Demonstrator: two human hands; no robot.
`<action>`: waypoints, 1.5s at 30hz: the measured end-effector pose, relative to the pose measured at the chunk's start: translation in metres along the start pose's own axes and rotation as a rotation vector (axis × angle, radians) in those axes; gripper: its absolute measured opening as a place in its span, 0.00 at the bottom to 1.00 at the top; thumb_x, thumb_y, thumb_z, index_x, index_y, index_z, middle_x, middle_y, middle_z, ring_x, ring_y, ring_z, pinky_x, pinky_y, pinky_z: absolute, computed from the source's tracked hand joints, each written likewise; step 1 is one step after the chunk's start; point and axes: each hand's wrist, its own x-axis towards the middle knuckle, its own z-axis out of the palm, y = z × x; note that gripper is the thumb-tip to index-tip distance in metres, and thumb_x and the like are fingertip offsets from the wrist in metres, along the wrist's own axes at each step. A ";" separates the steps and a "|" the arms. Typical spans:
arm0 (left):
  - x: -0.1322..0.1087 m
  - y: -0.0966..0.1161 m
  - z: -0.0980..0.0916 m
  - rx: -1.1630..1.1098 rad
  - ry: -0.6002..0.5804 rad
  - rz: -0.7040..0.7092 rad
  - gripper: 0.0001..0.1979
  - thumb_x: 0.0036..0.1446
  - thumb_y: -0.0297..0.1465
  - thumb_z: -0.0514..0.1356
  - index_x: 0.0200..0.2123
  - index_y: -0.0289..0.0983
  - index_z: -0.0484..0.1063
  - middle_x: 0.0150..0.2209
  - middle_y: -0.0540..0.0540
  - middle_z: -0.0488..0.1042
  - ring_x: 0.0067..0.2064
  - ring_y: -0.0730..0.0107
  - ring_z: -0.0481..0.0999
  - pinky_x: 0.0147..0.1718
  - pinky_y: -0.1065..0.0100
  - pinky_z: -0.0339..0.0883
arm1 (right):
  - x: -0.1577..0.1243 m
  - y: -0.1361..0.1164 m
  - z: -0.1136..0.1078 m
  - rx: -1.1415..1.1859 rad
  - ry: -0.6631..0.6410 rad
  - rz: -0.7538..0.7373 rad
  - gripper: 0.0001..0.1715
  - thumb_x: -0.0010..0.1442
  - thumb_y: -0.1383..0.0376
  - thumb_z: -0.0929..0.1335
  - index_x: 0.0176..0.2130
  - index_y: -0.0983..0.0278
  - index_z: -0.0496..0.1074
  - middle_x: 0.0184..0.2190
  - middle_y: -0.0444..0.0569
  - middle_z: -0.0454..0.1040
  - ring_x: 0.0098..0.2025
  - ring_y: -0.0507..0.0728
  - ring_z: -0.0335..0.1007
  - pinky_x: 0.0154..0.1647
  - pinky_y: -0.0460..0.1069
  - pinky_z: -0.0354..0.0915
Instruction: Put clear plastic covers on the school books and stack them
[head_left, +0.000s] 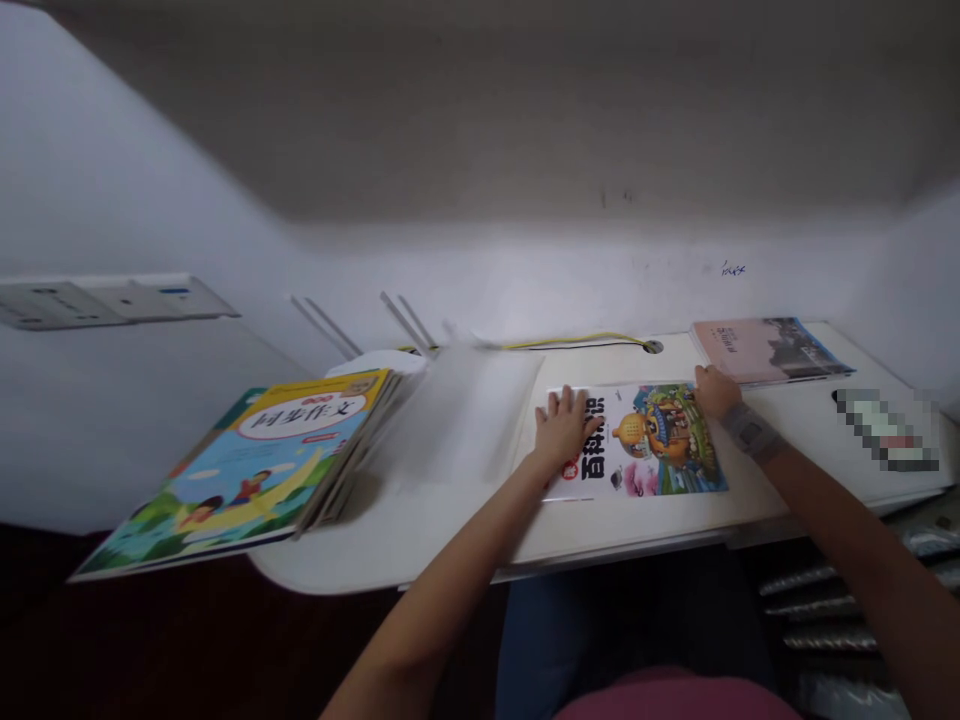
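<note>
A picture book with a colourful cartoon cover lies flat on the white desk, its title sideways. Spread across the left part of its cover are the fingers of my left hand, which is open and pressing down. My right hand, with a grey band on the wrist, is closed at the book's far right corner; its fingertips are partly hidden. A see-through plastic sheet, blurred, extends left from the book across the desk.
At the left, a stack of books overhangs the desk edge. A pink-covered book lies at the back right, near a pixelated item. Yellow cable runs along the wall into a desk hole. Wall sockets are at far left.
</note>
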 end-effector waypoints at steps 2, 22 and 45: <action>0.003 0.006 0.003 0.004 0.000 -0.011 0.34 0.61 0.49 0.42 0.63 0.34 0.51 0.65 0.32 0.46 0.65 0.42 0.44 0.56 0.39 0.46 | -0.005 -0.020 -0.006 -0.008 0.034 -0.085 0.20 0.62 0.65 0.60 0.52 0.71 0.65 0.52 0.64 0.68 0.54 0.63 0.63 0.52 0.53 0.57; 0.005 0.006 0.027 -0.059 0.036 0.034 0.30 0.62 0.44 0.42 0.62 0.35 0.54 0.64 0.38 0.52 0.64 0.48 0.50 0.59 0.47 0.45 | -0.028 -0.019 0.048 -0.124 0.030 -0.275 0.35 0.64 0.50 0.54 0.62 0.67 0.56 0.63 0.57 0.54 0.63 0.66 0.49 0.57 0.61 0.52; 0.043 -0.064 -0.009 -1.091 0.032 -0.283 0.30 0.52 0.32 0.61 0.57 0.35 0.60 0.37 0.44 0.75 0.34 0.70 0.76 0.35 0.68 0.70 | 0.001 -0.016 0.040 0.065 0.098 -0.331 0.23 0.64 0.59 0.58 0.51 0.70 0.68 0.49 0.59 0.70 0.52 0.60 0.61 0.56 0.54 0.50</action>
